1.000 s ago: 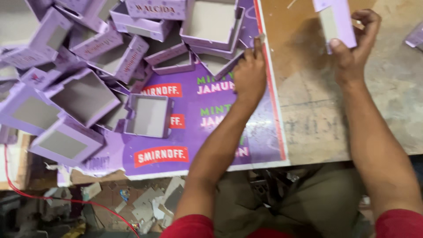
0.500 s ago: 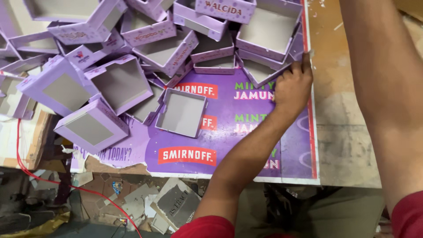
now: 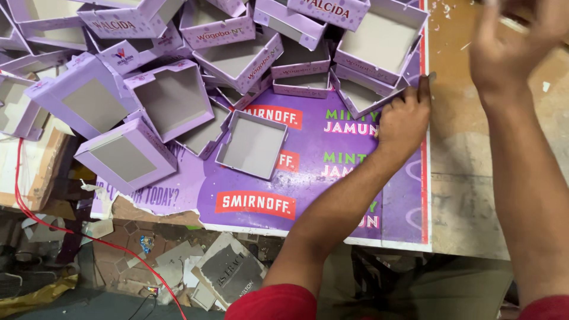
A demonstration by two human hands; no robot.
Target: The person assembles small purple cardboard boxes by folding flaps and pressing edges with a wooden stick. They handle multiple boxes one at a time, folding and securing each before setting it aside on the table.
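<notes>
The left hand (image 3: 405, 118) is lying flat and open on the purple poster (image 3: 332, 178), its fingertips touching the lower edge of an open purple box (image 3: 379, 95) near the poster's right side. The right hand (image 3: 510, 41) is hovering above the bare wooden table (image 3: 468, 178) at the top right corner of the view; it is blurred, with something thin and pale across its fingers, and I cannot tell whether it is gripping or loose. A heap of purple boxes (image 3: 178, 71) is crowding the top and left of the poster, many tipped against each other. 1 shallow grey tray (image 3: 252, 145) is lying alone, open side up, just below the heap. The poster's lower middle and right strip are staying uncovered, giving room beside the left forearm. The poster's torn lower-left edge is overhanging the table edge, and below it cardboard scraps (image 3: 219, 272) and a red cable (image 3: 89, 237) are lying on the floor.
</notes>
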